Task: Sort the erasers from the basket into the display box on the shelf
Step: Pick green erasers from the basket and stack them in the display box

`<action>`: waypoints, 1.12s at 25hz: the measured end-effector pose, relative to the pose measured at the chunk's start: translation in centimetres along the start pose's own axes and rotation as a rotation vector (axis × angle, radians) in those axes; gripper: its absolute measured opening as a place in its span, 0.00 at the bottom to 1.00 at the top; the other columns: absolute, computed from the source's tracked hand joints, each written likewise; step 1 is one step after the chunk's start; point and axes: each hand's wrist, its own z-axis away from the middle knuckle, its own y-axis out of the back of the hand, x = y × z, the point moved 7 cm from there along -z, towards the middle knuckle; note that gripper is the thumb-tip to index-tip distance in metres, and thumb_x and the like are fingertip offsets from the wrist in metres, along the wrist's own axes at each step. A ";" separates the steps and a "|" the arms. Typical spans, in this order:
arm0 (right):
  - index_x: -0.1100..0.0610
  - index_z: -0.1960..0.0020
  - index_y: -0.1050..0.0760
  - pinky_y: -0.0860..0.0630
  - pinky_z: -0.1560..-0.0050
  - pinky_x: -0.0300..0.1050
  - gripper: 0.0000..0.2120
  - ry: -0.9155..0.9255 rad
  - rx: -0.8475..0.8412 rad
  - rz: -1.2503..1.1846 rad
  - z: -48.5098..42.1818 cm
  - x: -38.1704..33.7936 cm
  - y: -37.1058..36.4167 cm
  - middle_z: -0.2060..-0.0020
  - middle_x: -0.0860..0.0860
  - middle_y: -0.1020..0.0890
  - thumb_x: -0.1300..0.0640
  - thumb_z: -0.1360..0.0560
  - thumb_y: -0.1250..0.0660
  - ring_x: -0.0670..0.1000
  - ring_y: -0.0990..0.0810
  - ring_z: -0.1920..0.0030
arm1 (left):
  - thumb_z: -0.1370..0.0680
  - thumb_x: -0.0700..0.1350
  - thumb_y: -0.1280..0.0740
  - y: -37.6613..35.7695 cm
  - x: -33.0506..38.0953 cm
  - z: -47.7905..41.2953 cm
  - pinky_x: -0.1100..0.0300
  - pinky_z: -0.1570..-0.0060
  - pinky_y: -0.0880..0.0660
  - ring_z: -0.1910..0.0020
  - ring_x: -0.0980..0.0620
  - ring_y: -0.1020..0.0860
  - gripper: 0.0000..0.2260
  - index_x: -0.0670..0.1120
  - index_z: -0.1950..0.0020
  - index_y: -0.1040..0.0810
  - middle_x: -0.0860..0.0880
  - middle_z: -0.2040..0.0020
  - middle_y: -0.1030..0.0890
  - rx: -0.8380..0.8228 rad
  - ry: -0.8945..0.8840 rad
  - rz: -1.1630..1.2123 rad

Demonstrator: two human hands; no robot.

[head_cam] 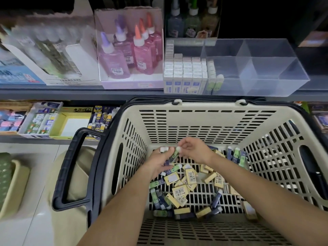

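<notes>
While reaching into basket (204,106), left hand (159,164) grips erasers (164,149), right hand (194,150) pinches one.

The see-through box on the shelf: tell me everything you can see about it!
The display box is clear plastic, open-topped, split by dividers into compartments. It sits on the dark shelf above the basket. Its left end is packed with upright white-and-blue erasers; a few green erasers stand beside them. The other compartments look bare.
</notes>
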 end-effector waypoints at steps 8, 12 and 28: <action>0.57 0.43 0.25 0.24 0.49 0.45 0.12 0.093 -0.061 0.753 -0.2 1.6 -2.5 0.47 0.52 0.23 0.56 0.24 0.36 0.52 0.23 0.48 | 0.27 0.48 0.28 1.0 -0.1 -0.3 0.52 0.51 0.21 0.57 0.50 0.18 0.10 0.43 0.51 0.21 0.45 0.58 0.15 -0.034 0.035 0.167; 0.55 0.39 0.27 0.24 0.49 0.50 0.14 0.171 -0.134 1.028 0.5 2.1 -4.3 0.44 0.53 0.25 0.58 0.24 0.40 0.54 0.26 0.42 | 0.24 0.47 0.33 0.8 0.0 -0.3 0.56 0.59 0.21 0.61 0.53 0.18 0.06 0.46 0.50 0.20 0.49 0.58 0.15 -0.007 0.042 0.146; 0.57 0.51 0.23 0.22 0.60 0.36 0.04 -0.036 -0.034 0.092 6.3 0.2 3.6 0.61 0.49 0.17 0.59 0.23 0.36 0.42 0.18 0.63 | 0.30 0.37 0.27 -4.5 -0.2 1.5 0.59 0.64 0.20 0.60 0.52 0.17 0.10 0.45 0.51 0.21 0.46 0.58 0.15 -0.331 0.160 -0.084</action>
